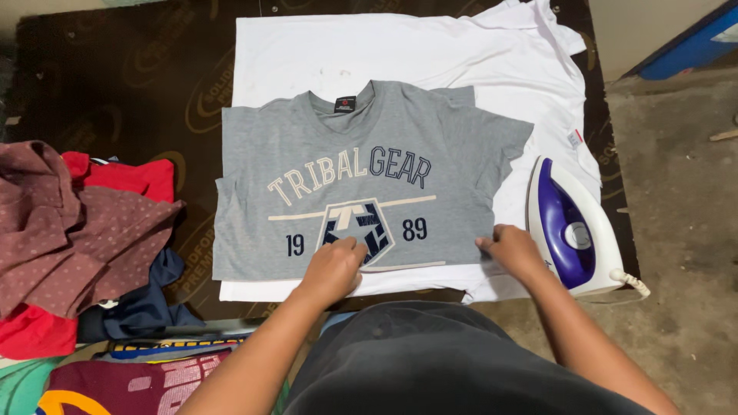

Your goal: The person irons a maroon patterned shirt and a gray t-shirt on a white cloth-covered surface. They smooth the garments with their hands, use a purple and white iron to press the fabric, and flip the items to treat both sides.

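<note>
At the lower centre of the frame, the left hand (334,269) and right hand (513,250) press flat, fingers loosely curled and gripping nothing, on the grey T-shirt (369,184), whose hem could snag the purple-and-white iron (573,230) just beside the right hand.

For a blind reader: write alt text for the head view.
Both hands, left hand and right hand, press the near hem of a grey T-shirt spread over a white cloth; an iron lies right, crumpled clothes left.
</note>
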